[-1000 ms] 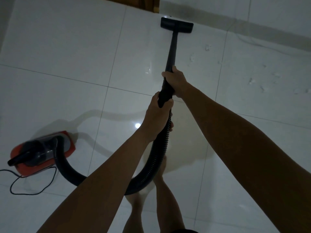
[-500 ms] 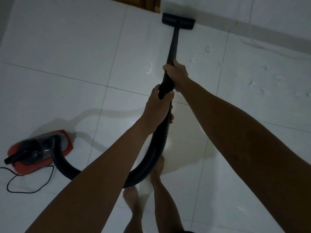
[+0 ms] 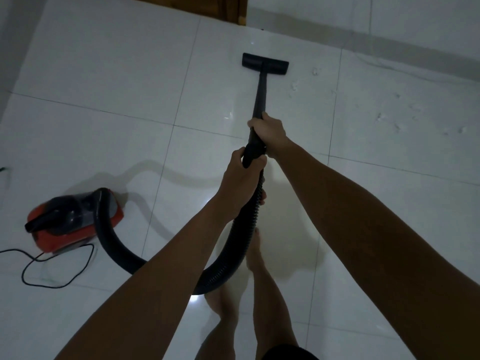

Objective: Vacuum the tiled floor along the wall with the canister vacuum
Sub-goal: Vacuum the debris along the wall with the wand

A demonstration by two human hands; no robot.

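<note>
The black floor nozzle point(image 3: 265, 64) lies flat on the white tiled floor point(image 3: 104, 74), a short way in front of the wall base point(image 3: 389, 45). Its black wand point(image 3: 260, 94) runs back to my hands. My right hand point(image 3: 268, 131) grips the wand's lower end. Just behind it, my left hand point(image 3: 241, 178) grips the handle where the ribbed black hose point(image 3: 233, 245) begins. The hose loops down and left to the red canister vacuum point(image 3: 75, 219) on the floor at the left.
White crumbs and dust specks point(image 3: 389, 118) lie scattered on the tiles to the right of the nozzle. A black power cord point(image 3: 52, 268) coils beside the canister. A wooden door frame point(image 3: 233, 9) stands at the top. My bare feet point(image 3: 226, 302) are under the hose.
The nozzle has pulled back from the wall base toward me, and both hands drew back with the wand. The canister has shifted a little in view.
</note>
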